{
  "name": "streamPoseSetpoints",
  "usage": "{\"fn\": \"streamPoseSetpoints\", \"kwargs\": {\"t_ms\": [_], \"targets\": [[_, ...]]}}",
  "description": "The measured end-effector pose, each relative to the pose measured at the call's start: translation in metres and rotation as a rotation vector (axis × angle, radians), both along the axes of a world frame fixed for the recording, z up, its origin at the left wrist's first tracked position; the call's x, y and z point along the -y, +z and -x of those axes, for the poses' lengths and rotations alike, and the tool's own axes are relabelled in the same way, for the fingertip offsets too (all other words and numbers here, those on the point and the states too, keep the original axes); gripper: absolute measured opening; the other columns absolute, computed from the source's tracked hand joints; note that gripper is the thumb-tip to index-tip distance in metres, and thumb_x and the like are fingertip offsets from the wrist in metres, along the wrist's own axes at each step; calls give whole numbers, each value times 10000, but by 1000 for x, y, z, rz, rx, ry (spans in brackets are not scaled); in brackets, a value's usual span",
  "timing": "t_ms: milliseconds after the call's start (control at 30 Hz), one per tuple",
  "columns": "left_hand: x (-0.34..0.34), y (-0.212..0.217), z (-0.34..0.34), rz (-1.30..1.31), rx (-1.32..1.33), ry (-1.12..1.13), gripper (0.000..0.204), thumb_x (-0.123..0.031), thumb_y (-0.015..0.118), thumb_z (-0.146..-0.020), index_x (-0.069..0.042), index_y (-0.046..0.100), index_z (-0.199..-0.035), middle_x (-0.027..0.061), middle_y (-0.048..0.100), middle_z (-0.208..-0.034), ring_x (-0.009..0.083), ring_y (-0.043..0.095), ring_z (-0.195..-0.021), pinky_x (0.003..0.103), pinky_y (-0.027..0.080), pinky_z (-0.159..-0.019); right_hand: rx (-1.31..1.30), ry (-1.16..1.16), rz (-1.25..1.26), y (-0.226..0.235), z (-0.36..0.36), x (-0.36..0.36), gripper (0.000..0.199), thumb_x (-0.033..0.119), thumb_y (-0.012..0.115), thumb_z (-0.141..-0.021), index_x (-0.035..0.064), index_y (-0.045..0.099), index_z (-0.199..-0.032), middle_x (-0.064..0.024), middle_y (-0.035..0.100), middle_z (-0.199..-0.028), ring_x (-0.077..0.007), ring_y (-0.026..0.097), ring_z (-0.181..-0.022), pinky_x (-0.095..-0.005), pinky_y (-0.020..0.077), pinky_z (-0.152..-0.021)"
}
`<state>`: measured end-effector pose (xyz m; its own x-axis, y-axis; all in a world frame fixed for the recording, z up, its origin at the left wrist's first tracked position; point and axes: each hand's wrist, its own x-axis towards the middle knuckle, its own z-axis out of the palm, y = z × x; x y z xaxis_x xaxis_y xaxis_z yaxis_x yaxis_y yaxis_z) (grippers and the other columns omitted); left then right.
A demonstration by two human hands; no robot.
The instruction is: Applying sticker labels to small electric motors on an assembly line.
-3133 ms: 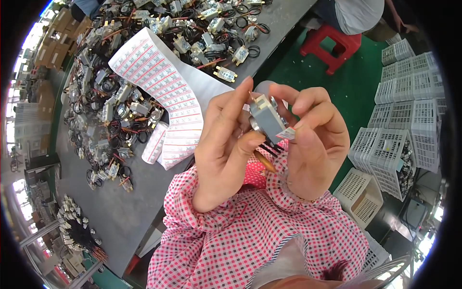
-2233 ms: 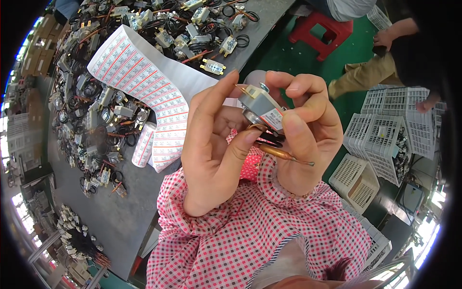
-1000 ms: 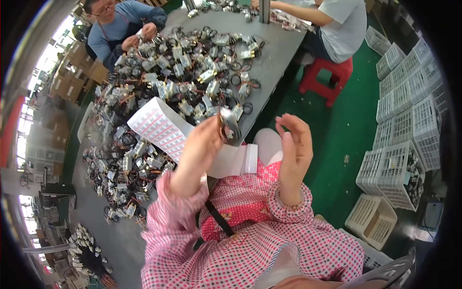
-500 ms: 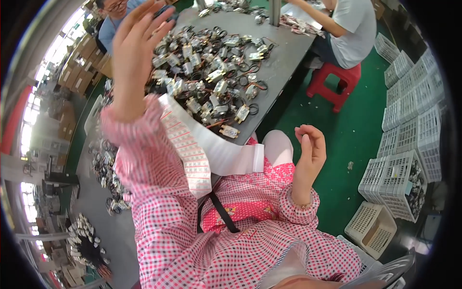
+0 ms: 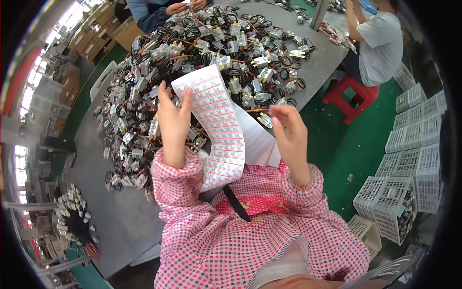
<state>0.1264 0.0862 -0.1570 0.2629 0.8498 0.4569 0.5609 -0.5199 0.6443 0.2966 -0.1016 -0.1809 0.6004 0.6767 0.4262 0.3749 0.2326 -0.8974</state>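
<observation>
A long strip of printed labels (image 5: 219, 127) with red lines curves over my lap and the table edge. Its upper end leans on a big heap of small boxy silver parts with coiled black cables (image 5: 236, 44). My left hand (image 5: 175, 118) is beside the strip's left edge, thumb and forefinger spread, with nothing visible between them. On the strip's other side, my right hand (image 5: 293, 139) is raised with half-curled fingers. A gap shows between its thumb and forefinger, and I see nothing held there. Plain white backing (image 5: 255, 139) hangs behind the printed face.
The grey table (image 5: 122, 216) carries another bundle of cabled parts (image 5: 77, 216) at left. Across the heap a person's hands (image 5: 178, 8) work. Another person sits on a red stool (image 5: 351, 96) at far right. White plastic crates (image 5: 385, 207) line the green floor.
My left hand has come down from above the heap to the label strip. The right hand has shifted slightly left and up. My view has turned, showing more of the heap.
</observation>
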Motion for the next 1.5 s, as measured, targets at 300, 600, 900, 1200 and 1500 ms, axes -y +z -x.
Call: {"fn": "streamPoseSetpoints", "kwargs": {"t_ms": [300, 600, 900, 1200, 1500], "targets": [[19, 21, -3, 300, 348, -477, 187, -32, 598, -823, 49, 536, -980, 27, 521, -762, 92, 458, -674, 223, 398, -622, 180, 159, -38, 29, -4, -77, 456, 59, 623, -809, -1, 429, -1218, -117, 483, -1196, -181, 462, -1130, -326, 362, -955], [29, 41, 18, 418, 650, -623, 69, -37, 546, -879, 23, 514, -864, 19, 476, -867, 78, 434, -761, 202, 358, -678, -212, 420, -285, 66, 19, -71, 377, 36, 657, -769, 23, 492, -1107, -69, 503, -1121, -175, 468, -1110, -332, 356, -967], [56, 63, 2, 429, 782, -633, 127, -48, 606, -846, 12, 537, -934, 24, 505, -895, 77, 462, -772, 204, 374, -694, -384, 277, -294, 62, 41, -57, 130, 23, 641, -793, -6, 579, -904, -66, 602, -880, -153, 572, -890, -413, 387, -974], [59, 51, 0, 287, 772, -656, 93, -26, 643, -807, 14, 588, -870, 35, 536, -782, 100, 480, -712, 213, 368, -651, -274, 214, -309, 63, 45, -52, 145, 135, 619, -823, -7, 605, -847, -84, 612, -817, -178, 584, -802, -432, 398, -941], [52, 48, 9, 267, 802, -601, 138, -65, 653, -811, 8, 572, -727, 5, 493, -628, 72, 419, -545, 215, 322, -495, -213, 148, -288, 64, 56, -57, 139, 116, 602, -813, -22, 585, -819, -78, 585, -784, -177, 545, -786, -399, 414, -882]]}}
